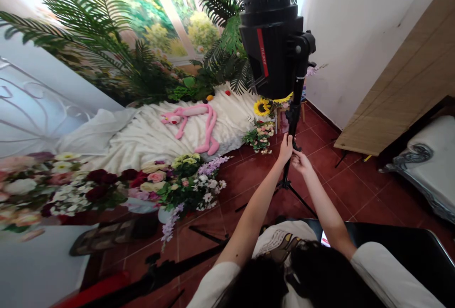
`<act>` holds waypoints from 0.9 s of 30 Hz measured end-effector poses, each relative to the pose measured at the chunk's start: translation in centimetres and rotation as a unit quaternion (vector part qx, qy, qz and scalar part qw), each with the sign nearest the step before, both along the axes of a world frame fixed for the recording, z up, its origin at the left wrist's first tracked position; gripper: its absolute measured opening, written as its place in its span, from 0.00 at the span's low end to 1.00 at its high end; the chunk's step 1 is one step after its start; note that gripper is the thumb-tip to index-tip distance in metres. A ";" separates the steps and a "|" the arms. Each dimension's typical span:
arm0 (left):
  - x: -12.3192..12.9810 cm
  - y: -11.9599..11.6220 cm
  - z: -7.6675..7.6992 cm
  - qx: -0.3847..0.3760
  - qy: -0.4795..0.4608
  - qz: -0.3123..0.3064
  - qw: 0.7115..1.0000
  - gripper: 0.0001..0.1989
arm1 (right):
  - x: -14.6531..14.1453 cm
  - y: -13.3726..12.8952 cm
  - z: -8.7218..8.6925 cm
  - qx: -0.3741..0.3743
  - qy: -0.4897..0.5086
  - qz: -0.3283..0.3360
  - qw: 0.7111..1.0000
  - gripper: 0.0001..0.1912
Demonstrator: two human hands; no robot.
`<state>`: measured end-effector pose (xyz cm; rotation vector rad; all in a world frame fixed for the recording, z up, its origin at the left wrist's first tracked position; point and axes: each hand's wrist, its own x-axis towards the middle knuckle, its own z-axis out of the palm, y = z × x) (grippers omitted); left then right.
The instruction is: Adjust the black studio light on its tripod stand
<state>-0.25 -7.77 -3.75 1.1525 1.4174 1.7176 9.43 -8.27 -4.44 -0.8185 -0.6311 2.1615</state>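
Red floor tiles (245, 180) spread beside a rumpled white cloth (124, 142). Just past that cloth's right edge rises a black light stand (293, 125), slim, its legs splayed on the tiles, topped by a bulky black studio light (275, 28) with a vented end. White lettering on the lamp's red stripe (263, 52) seems to read ZHEYU. The left hand (285, 148) wraps the pole; the right hand (300, 161) curls close below, fingers bent, whether pinching a knob I cannot tell.

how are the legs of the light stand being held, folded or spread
Spread: the legs of the light stand splay outward in different directions above the red floor tiles.
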 end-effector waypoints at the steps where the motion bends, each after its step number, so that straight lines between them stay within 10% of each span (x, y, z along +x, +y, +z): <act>1: 0.0 -0.1 0.1 0.000 -0.004 -0.001 1.000 0.26 | 0.1 -0.3 -0.2 0.038 -0.051 -0.055 0.996 0.25; 11: 0.1 -0.7 1.0 -0.017 -0.011 -0.014 1.000 0.26 | 0.8 0.1 -0.8 0.283 -0.289 -0.225 0.886 0.13; 17: -0.1 -0.7 1.1 -0.025 -0.006 -0.020 0.999 0.28 | 1.0 0.8 -0.2 0.250 -0.298 -0.267 0.882 0.16; 21: -0.1 -0.6 1.0 -0.031 -0.002 -0.008 0.999 0.29 | 0.9 2.2 4.1 0.315 -0.216 -0.281 0.880 0.17; 27: 0.1 -0.5 0.9 -0.045 -0.029 -0.019 0.998 0.32 | -1.5 4.8 13.0 0.536 -0.138 -0.210 0.806 0.37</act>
